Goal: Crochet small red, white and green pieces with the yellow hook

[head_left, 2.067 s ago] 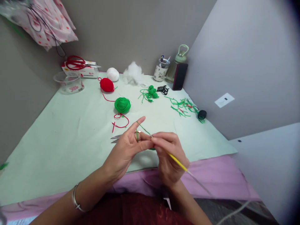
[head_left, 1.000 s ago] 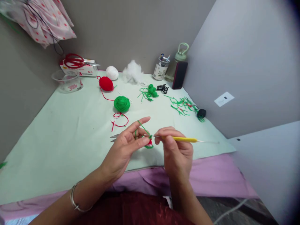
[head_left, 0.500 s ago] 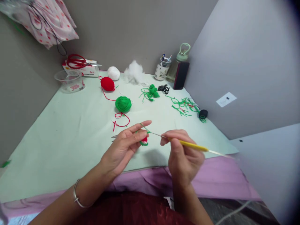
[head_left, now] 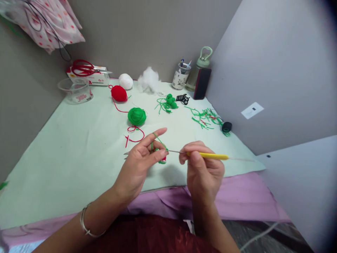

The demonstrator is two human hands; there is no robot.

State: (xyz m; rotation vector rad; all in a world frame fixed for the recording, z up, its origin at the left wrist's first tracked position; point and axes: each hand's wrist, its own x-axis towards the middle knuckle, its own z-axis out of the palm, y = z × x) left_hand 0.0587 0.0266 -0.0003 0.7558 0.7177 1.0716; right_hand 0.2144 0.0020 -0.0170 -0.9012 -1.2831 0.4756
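Note:
My left hand [head_left: 143, 154] pinches a small red, white and green crochet piece [head_left: 163, 160] between thumb and fingers. Green yarn [head_left: 159, 139] runs from the piece over the raised index finger. In my right hand [head_left: 204, 168] is a crochet hook [head_left: 210, 155] with a yellow handle, held like a pen. Its metal tip meets the green stitches at my left fingertips. Beyond my left hand lies a green yarn ball [head_left: 137, 116], with a loop of red yarn [head_left: 135, 133] in front. Scissor blades [head_left: 126, 154] show partly behind my left hand.
At the back stand a clear tub [head_left: 76, 92], red-handled scissors [head_left: 84, 68] on a box, red yarn [head_left: 119, 93], a white ball [head_left: 125, 81], stuffing [head_left: 149, 80], a pen cup [head_left: 181, 77], a bottle [head_left: 202, 63] and a phone [head_left: 202, 83]. Green scraps [head_left: 206, 117] lie right.
My left index finger has lifted, drawing the green yarn up more. The hook has levelled out and moved slightly left, its tip closer to my left fingers.

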